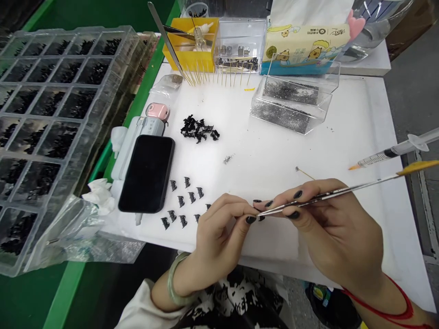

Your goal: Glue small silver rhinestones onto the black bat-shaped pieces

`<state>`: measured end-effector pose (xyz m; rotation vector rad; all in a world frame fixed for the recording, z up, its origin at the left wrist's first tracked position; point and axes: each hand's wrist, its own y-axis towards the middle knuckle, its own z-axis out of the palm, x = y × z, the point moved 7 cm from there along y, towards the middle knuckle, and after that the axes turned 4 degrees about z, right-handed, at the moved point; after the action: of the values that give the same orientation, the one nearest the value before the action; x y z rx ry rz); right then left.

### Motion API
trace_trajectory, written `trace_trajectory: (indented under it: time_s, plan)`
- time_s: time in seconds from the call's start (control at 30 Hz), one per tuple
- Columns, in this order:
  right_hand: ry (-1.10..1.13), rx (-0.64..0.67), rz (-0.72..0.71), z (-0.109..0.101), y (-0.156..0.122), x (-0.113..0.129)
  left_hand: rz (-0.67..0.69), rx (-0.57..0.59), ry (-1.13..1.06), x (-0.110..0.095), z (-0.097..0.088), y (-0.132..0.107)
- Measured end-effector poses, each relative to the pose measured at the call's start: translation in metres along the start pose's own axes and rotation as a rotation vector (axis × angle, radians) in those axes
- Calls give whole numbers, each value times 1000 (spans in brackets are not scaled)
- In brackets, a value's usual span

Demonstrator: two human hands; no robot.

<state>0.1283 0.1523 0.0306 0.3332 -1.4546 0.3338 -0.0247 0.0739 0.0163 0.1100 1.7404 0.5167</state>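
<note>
My right hand point(339, 228) grips a pair of long metal tweezers point(329, 195), thumb and fingers pressed along its sides. The tweezers' tips meet the fingertips of my left hand point(221, 228). Thumb and forefinger of that hand are pinched together; whatever lies between them is too small and covered to make out. Spaced-out small black pieces point(181, 201) lie on the white work surface point(363, 119) to the left of my hands, and a few are partly hidden behind the fingers. Farther back sits a loose heap of similar black pieces point(197, 128).
A phone point(147, 173) and a pink case point(157, 111) lie left, beside a compartment tray point(84, 84) of black parts. Behind stand a yellow box point(206, 57), thin upright sticks point(199, 75), a tissue pack point(305, 45) and clear trays of glitter point(281, 116). A syringe point(394, 151) lies right.
</note>
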Motion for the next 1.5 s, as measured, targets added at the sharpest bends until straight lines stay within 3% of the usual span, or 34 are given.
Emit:
trace_trajectory:
  time_s: [0.17, 0.3, 0.43, 0.53, 0.77, 1.03, 1.2, 1.3, 1.5]
  plan:
    - [175, -4, 192, 1, 4, -11, -15, 3, 6, 0, -2, -1]
    - [189, -8, 247, -4, 6, -14, -4, 33, 70, -2, 1, 0]
    - [-13, -60, 243, -17, 10, -12, 39, 155, 369, -6, 10, 0]
    - [-260, 13, 242, -19, 14, -10, 62, 248, 537, -7, 16, -2]
    - [-498, 221, 184, -6, 14, -10, 23, 293, 569, -8, 14, 0]
    - [-512, 243, 185, -3, 17, -10, 94, 251, 401, -16, 11, 7]
    - [-495, 244, 211, -5, 17, -10, -74, 207, 155, -17, 0, 3]
    - [-506, 246, 210, -6, 15, -10, -172, 123, 52, -17, -6, -3]
    - [-495, 241, 197, -7, 13, -11, -258, 114, -41, -8, -1, -10]
